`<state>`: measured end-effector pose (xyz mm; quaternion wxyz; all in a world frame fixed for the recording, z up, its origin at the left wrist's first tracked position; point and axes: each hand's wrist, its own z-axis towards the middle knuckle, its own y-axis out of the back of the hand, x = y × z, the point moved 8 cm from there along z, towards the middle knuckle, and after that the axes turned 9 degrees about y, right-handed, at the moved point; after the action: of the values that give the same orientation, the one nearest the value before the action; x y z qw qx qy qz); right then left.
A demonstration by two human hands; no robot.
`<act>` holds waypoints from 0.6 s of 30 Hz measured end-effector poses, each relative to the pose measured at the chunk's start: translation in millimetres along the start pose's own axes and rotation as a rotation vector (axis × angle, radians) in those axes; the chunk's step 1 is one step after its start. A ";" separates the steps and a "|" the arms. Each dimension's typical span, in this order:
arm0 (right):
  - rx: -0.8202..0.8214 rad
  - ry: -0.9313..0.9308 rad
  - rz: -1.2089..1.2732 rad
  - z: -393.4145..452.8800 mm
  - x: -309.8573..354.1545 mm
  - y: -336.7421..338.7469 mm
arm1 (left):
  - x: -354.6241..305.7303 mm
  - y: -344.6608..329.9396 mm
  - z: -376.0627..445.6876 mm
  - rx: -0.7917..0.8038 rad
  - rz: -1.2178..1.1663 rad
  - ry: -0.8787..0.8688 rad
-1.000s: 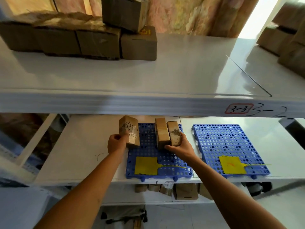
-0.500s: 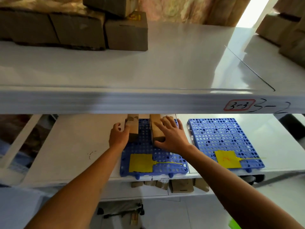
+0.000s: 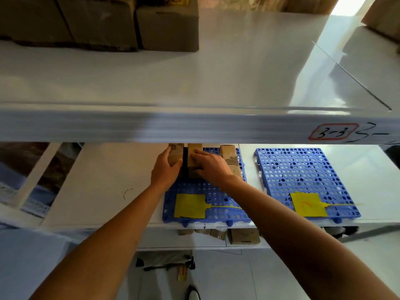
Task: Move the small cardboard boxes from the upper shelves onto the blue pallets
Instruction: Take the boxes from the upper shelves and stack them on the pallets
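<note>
The upper shelf [image 3: 194,83] fills most of my view, more than it did a second ago, and its front edge now cuts off the far ends of the boxes below. Big cartons [image 3: 168,24] sit at its back left; I see none of the small boxes up there in this view.

On the lower shelf [image 3: 104,180], the left pallet [image 3: 216,191] carries three small boxes standing near its far edge. A second ago my left hand held the left box [image 3: 175,154] out at the pallet's left edge, apart from the other two, which stood pressed together under my right hand. Now the left box is in close beside the middle box [image 3: 193,156], only a narrow dark gap between them, and the right box [image 3: 230,161] stands on its own just right of my hand. I judge I am tidying a row, so this load is nearly set down. The right pallet [image 3: 303,180] holds only its yellow tag [image 3: 307,204], like the tag [image 3: 189,205] on the left one.

Both arms reach forward under the upper shelf. My left hand [image 3: 165,169] wraps the near left side of the left box, fingers curled against it. My right hand [image 3: 211,167] lies over the middle box, fingers pointing left across its top and front, gripping it.
</note>
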<state>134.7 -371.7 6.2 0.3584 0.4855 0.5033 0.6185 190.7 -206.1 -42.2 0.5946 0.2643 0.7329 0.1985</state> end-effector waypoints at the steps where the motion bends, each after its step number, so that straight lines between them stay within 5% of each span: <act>1: -0.003 -0.004 0.048 2.4 3.3 -3.4 | 1.3 0.6 0.3 0.003 -0.002 0.003; 9: -0.033 -0.015 0.096 0.0 10.7 -0.5 | 0.5 5.9 -5.1 0.003 -0.027 0.003; 11: -0.200 0.011 -0.006 -10.1 7.9 23.8 | -6.4 7.7 -8.6 0.005 0.005 -0.050; 14: -0.537 -0.329 0.091 -43.3 -35.6 55.1 | -23.5 1.0 -15.8 0.031 0.160 -0.221; 18: -0.353 -0.881 0.407 -85.3 -93.6 17.9 | -19.9 -13.9 -18.9 0.099 0.306 -0.258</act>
<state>78.9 -486.6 -0.8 0.4852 0.7203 0.0879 0.4878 173.2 -228.9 -31.3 0.6328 0.4249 0.6106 0.2148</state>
